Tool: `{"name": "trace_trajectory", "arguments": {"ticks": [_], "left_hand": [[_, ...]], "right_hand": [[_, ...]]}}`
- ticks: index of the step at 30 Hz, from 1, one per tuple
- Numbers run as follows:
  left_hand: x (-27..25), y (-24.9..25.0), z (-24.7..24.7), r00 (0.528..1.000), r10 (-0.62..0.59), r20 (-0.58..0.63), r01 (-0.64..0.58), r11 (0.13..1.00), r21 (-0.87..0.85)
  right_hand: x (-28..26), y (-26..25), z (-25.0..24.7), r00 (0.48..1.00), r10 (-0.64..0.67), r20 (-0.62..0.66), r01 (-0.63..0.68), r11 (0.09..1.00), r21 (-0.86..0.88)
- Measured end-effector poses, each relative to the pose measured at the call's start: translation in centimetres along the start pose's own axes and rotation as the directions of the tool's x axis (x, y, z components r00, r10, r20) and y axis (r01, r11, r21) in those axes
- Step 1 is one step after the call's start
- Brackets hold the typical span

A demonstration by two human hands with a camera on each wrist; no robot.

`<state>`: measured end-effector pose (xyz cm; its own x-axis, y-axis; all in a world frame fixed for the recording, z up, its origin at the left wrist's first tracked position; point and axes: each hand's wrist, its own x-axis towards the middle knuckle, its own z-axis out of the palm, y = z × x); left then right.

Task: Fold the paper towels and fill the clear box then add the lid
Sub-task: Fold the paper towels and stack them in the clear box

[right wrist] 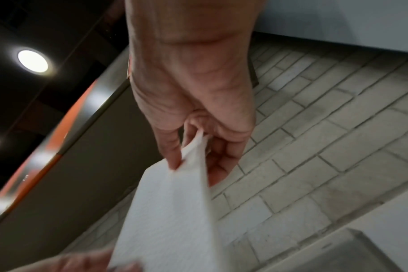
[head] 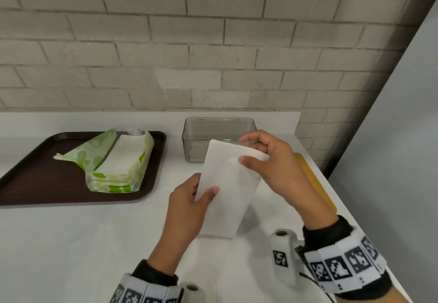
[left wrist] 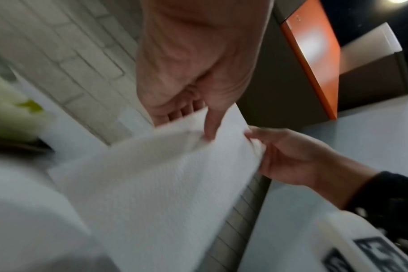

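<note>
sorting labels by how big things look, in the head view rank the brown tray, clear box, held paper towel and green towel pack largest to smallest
1. brown tray
2. green towel pack
3. held paper towel and clear box: look alike; the towel is nearer the camera and hides part of the box.

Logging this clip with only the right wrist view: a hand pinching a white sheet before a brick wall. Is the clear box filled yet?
Observer: No, the clear rectangular plastic box looks empty, at the back of the white counter.
Operator: Where do towels come from?
Observer: An opened green-and-white plastic pack of paper towels lies on a dark brown tray.
Operator: The lid?
Observer: A flat tan board, possibly the lid, lies right of the box, partly behind the right hand holding the white paper towel sheet.
</note>
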<state>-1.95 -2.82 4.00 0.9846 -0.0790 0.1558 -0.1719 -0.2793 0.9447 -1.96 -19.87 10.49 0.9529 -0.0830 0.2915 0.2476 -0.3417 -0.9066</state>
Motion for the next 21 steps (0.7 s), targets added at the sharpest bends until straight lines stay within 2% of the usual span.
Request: {"name": "trace_trajectory", "arguments": {"ticks": [2, 3, 4, 5, 7, 9, 13, 17, 21], "left_hand": [[0.0, 0.6, 0.9, 0.998, 0.009, -0.069, -0.016, 0.995, -0.101], [0.0, 0.7, 1.2, 0.996, -0.002, -0.094, -0.013, 0.988, -0.156], [0.0, 0.6, 1.4, 0.993, -0.016, -0.116, -0.006, 0.983, -0.186], [0.0, 0.5, 1.6, 0.991, -0.025, -0.133, -0.002, 0.98, -0.199], [0.0, 0.4, 1.8, 0.989, -0.037, -0.146, 0.007, 0.98, -0.201], [-0.1, 0.3, 2.1, 0.99, -0.033, -0.136, 0.006, 0.98, -0.199], [-0.3, 0.7, 2.5, 0.99, -0.034, -0.138, 0.004, 0.978, -0.21], [-0.4, -0.6, 3.0, 0.987, -0.103, -0.127, 0.078, 0.978, -0.192], [-0.8, -0.5, 3.0, 0.989, -0.069, -0.132, 0.037, 0.973, -0.228]], "right_hand": [[-0.2, 0.6, 1.0, 0.987, 0.075, -0.143, -0.045, 0.978, 0.202], [-0.6, 1.3, 1.7, 0.974, 0.143, -0.174, -0.081, 0.944, 0.321], [-1.3, 2.1, 2.6, 0.965, 0.207, -0.16, -0.128, 0.907, 0.4], [-2.0, 2.9, 3.6, 0.961, 0.241, -0.136, -0.167, 0.898, 0.406], [-3.4, 4.0, 5.3, 0.967, 0.216, -0.133, -0.177, 0.951, 0.255], [-3.8, 4.4, 6.0, 0.967, 0.168, -0.189, -0.139, 0.977, 0.16], [-3.6, 4.5, 6.0, 0.957, 0.101, -0.273, -0.059, 0.986, 0.156], [-4.1, 5.8, 7.0, 0.973, 0.172, -0.153, -0.158, 0.983, 0.097], [-4.6, 6.0, 7.2, 0.974, 0.148, -0.17, -0.128, 0.984, 0.12]]}}
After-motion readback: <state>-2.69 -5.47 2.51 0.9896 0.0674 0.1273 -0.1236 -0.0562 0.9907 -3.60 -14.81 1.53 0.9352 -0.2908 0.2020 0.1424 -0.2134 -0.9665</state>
